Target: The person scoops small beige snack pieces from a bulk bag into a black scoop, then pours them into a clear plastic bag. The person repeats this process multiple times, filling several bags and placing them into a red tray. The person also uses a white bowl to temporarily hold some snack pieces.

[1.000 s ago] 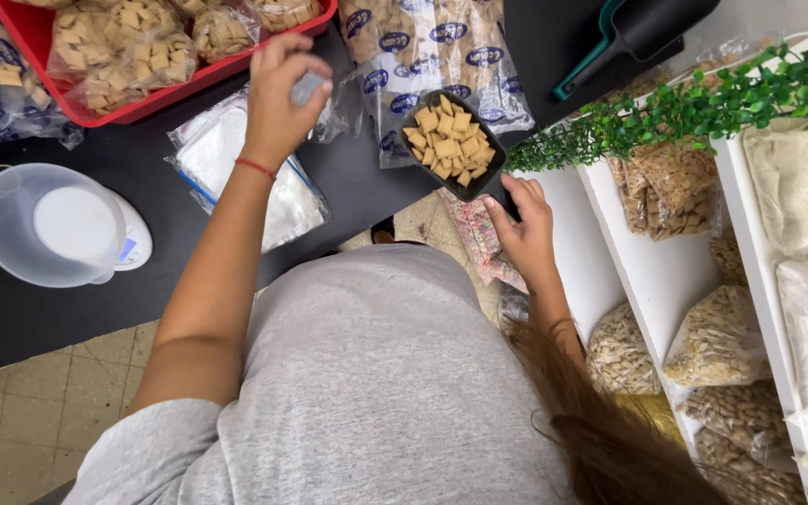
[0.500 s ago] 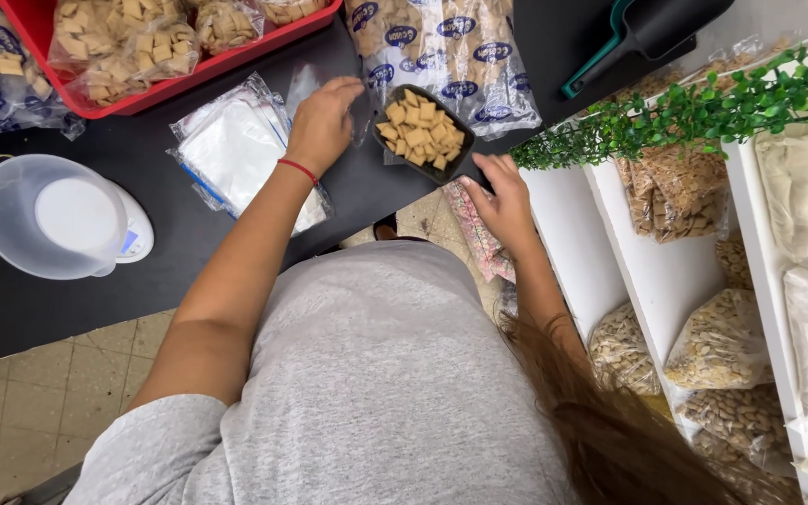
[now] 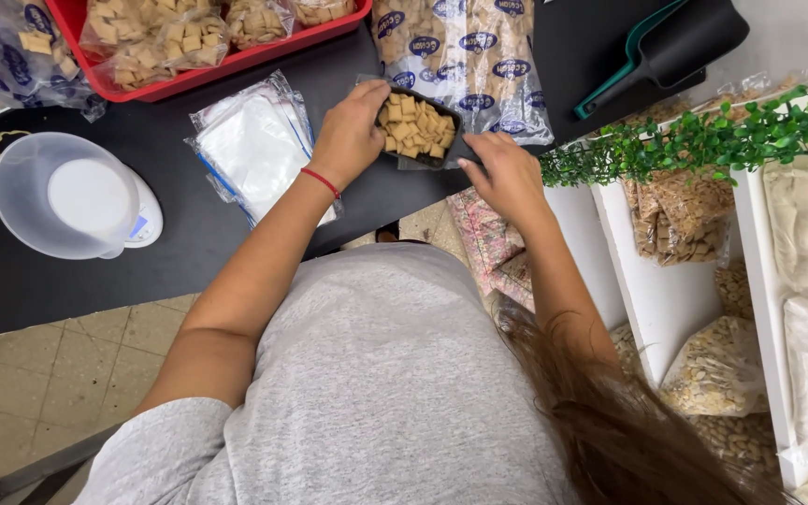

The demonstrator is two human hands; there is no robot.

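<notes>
A black scoop (image 3: pixel 420 126) heaped with small square crackers is over the black counter (image 3: pixel 142 271). My right hand (image 3: pixel 507 173) grips its handle end at the right. My left hand (image 3: pixel 353 131), with a red band on the wrist, is closed on a thin clear bag (image 3: pixel 415 163) at the scoop's left end. The plastic shows around the scoop's edges. How far the scoop is inside the bag I cannot tell.
A stack of clear bags (image 3: pixel 254 145) lies left of my hands, and a scale with a clear bowl (image 3: pixel 72 196) further left. At the back are a red tray (image 3: pixel 236 58) of cracker bags, a large printed cracker bag (image 3: pixel 465 47) and a dark scoop (image 3: pixel 675 47). White shelves (image 3: pixel 666 290) with grain bags and a green garland (image 3: pixel 703 140) stand right.
My left hand came down and right from the back of the counter to the scoop's left end. The scoop shifted left and away, and my right hand followed it.
</notes>
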